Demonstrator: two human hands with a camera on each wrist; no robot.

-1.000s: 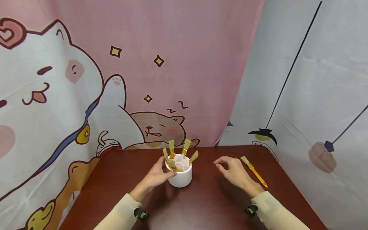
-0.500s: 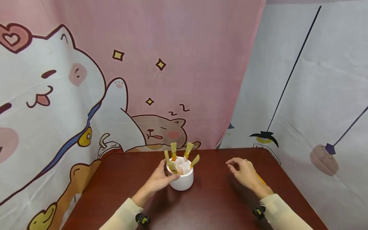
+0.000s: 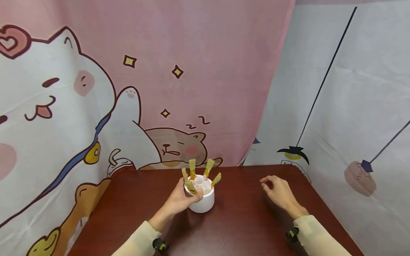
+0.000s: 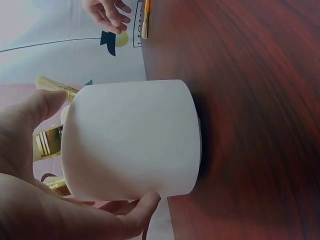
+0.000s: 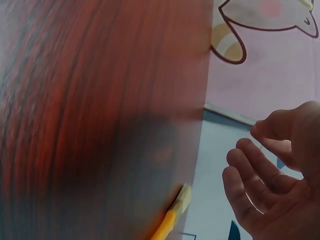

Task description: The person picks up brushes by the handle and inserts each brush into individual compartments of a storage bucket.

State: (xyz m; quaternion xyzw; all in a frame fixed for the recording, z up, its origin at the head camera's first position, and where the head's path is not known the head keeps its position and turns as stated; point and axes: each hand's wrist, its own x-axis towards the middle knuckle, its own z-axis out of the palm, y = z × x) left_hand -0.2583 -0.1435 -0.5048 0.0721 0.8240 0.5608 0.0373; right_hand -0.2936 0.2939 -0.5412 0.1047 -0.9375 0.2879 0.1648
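A white round holder (image 3: 205, 204) with inner compartments stands upright on the table, several pale-bristled paintbrushes (image 3: 192, 168) leaning out around its rim. My left hand (image 3: 176, 202) grips its left side, thumb across the near rim, fingers along the wall in the left wrist view. My right hand (image 3: 282, 193) hangs over the right part of the table, fingers loosely bent and holding nothing. Below it, the right wrist view shows a loose paintbrush (image 5: 171, 216) with a yellow handle lying on the tabletop. In the head view that brush is hidden behind the right hand and forearm.
The dark red wooden table (image 3: 237, 227) ends at a back edge against a pink cartoon-printed cloth (image 3: 217, 71). A pale printed cloth (image 3: 352, 106) hangs along the right side.
My right hand has moved to the right, over the loose paintbrush, which has dropped out of sight in the head view. The left hand stays on the holder, its thumb slightly farther along the rim.
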